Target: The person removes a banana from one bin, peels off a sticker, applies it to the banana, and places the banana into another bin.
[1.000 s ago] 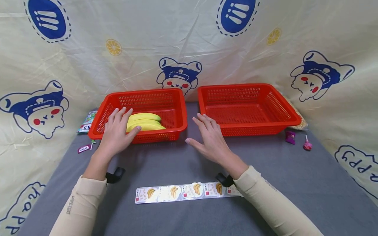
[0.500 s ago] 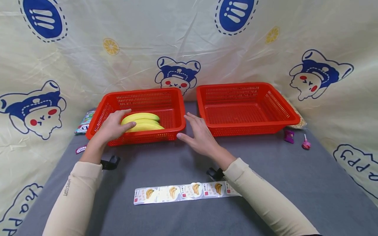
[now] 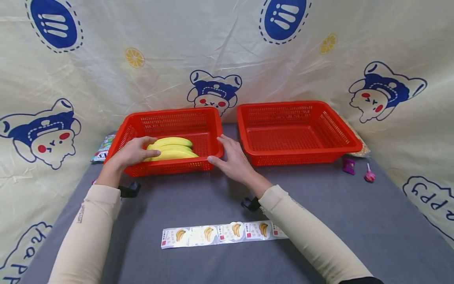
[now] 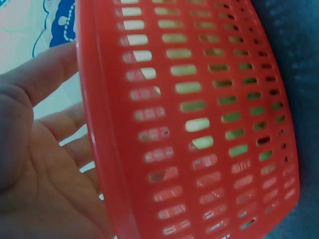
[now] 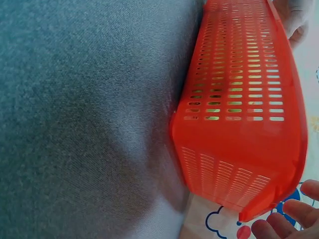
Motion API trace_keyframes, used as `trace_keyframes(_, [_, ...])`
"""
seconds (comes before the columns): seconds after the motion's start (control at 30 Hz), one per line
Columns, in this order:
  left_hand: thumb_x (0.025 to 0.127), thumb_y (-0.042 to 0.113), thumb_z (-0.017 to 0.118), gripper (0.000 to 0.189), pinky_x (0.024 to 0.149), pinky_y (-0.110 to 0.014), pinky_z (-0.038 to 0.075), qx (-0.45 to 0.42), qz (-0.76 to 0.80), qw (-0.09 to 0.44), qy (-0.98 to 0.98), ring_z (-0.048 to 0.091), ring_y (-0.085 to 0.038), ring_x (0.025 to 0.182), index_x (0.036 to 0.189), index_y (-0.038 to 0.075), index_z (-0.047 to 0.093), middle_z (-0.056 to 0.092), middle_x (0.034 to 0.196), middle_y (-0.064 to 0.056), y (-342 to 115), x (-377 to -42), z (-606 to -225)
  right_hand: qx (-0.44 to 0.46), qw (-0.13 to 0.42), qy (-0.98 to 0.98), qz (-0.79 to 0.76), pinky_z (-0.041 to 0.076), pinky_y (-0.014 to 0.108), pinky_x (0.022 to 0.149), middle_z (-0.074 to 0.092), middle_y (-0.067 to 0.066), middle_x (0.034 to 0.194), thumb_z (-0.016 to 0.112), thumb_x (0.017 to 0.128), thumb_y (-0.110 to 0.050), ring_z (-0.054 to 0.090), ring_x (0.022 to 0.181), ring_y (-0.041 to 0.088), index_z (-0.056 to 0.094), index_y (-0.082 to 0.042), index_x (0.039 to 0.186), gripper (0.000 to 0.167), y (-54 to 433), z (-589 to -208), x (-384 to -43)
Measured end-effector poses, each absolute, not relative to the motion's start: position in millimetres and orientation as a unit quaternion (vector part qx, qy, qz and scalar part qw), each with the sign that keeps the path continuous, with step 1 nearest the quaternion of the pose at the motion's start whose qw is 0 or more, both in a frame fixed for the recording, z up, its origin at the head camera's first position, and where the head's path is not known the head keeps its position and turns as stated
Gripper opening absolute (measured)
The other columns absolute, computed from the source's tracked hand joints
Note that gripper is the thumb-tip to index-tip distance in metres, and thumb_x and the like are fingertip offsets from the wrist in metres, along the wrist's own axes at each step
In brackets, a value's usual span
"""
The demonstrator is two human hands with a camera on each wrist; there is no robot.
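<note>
A bunch of yellow bananas (image 3: 176, 148) lies in the left red basket (image 3: 181, 166). My left hand (image 3: 133, 152) is over that basket's left part, its thumb and fingers extended beside the bananas. In the left wrist view, the palm of the left hand (image 4: 55, 164) faces the basket's rim, with fingers reaching behind it. My right hand (image 3: 235, 159) is at the same basket's right end, fingertips right at the rim and thumb near the front corner. The right wrist view shows the spread fingers of the right hand (image 5: 294, 214) beside that corner.
A second red basket (image 3: 301, 154) stands to the right, with nothing visible inside. A strip of banana labels (image 3: 223, 232) lies in front. Purple candy (image 3: 349, 166), a lollipop (image 3: 369, 175) and snack bags (image 3: 103, 149) lie at the sides. A printed sheet hangs behind.
My left hand has lowered toward the left basket's left side and the bananas. My right hand has moved left, from between the baskets to the left basket's right rim.
</note>
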State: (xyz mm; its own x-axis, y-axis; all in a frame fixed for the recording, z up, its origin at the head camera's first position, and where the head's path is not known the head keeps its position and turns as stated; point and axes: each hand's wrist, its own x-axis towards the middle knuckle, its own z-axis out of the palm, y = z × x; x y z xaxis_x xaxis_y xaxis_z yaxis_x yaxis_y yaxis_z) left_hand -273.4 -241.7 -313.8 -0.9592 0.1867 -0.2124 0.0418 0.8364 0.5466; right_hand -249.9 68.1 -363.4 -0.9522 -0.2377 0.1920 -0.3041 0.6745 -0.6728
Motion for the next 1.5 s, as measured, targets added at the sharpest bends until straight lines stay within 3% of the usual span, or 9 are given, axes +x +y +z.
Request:
trace_keyframes(0.17, [0.085, 0.034, 0.066, 0.071, 0.097, -0.049, 0.045, 0.071, 0.281, 0.157, 0.944, 0.035, -0.041, 0.128, 0.143, 0.005, 0.035, 0.037, 0.143, -0.024, -248.6, -280.0, -315.0, 0.144, 0.034, -0.914, 0.378, 0.04, 0.046, 0.104, 0.023, -0.003, 0.156, 0.069, 0.079, -0.045, 0.027, 0.139, 0.022, 0.033, -0.021, 0.145, 0.08, 64.6, -366.7, -255.2])
trace_keyframes(0.43, [0.085, 0.031, 0.066, 0.069, 0.101, -0.051, 0.041, 0.105, 0.276, 0.205, 0.933, 0.036, -0.043, 0.13, 0.142, 0.006, 0.037, 0.039, 0.142, -0.026, -256.3, -289.1, -319.2, 0.149, 0.031, -0.918, 0.365, 0.033, 0.05, 0.109, 0.022, -0.002, 0.157, 0.068, 0.08, -0.046, 0.023, 0.141, 0.024, 0.034, -0.018, 0.145, 0.079, 60.4, -373.0, -262.2])
trace_keyframes(0.7, [0.088, 0.024, 0.063, 0.059, 0.103, -0.052, 0.038, 0.127, 0.263, 0.218, 0.931, 0.042, -0.043, 0.125, 0.14, 0.006, 0.041, 0.045, 0.137, -0.027, -253.0, -295.1, -325.7, 0.156, 0.038, -0.921, 0.354, 0.032, 0.049, 0.11, 0.022, -0.002, 0.157, 0.066, 0.082, -0.046, 0.023, 0.141, 0.025, 0.036, -0.013, 0.144, 0.077, 60.1, -378.6, -262.9])
trace_keyframes(1.13, [0.088, 0.024, 0.061, 0.057, 0.102, -0.05, 0.04, 0.095, 0.221, 0.248, 0.938, 0.037, -0.04, 0.123, 0.139, 0.008, 0.042, 0.041, 0.138, -0.026, -244.8, -300.7, -326.3, 0.154, 0.049, -0.929, 0.332, 0.035, 0.046, 0.109, 0.024, -0.003, 0.157, 0.065, 0.081, -0.049, 0.026, 0.14, 0.023, 0.037, -0.014, 0.144, 0.077, 61.5, -376.9, -263.2])
trace_keyframes(1.27, [0.089, 0.023, 0.061, 0.056, 0.102, -0.051, 0.04, 0.097, 0.22, 0.236, 0.942, 0.039, -0.039, 0.121, 0.139, 0.007, 0.042, 0.042, 0.136, -0.025, -244.5, -300.2, -327.2, 0.158, 0.051, -0.928, 0.333, 0.035, 0.046, 0.109, 0.024, -0.002, 0.156, 0.066, 0.081, -0.048, 0.027, 0.139, 0.024, 0.038, -0.013, 0.144, 0.077, 61.5, -376.7, -263.3])
trace_keyframes(1.5, [0.088, 0.026, 0.064, 0.055, 0.097, -0.05, 0.041, 0.098, 0.255, 0.165, 0.948, 0.042, -0.036, 0.114, 0.136, 0.007, 0.044, 0.047, 0.126, -0.022, -248.4, -292.8, -323.2, 0.164, 0.049, -0.928, 0.33, 0.034, 0.046, 0.11, 0.024, -0.002, 0.156, 0.066, 0.082, -0.046, 0.028, 0.139, 0.024, 0.038, -0.014, 0.144, 0.075, 62.9, -376.3, -263.7])
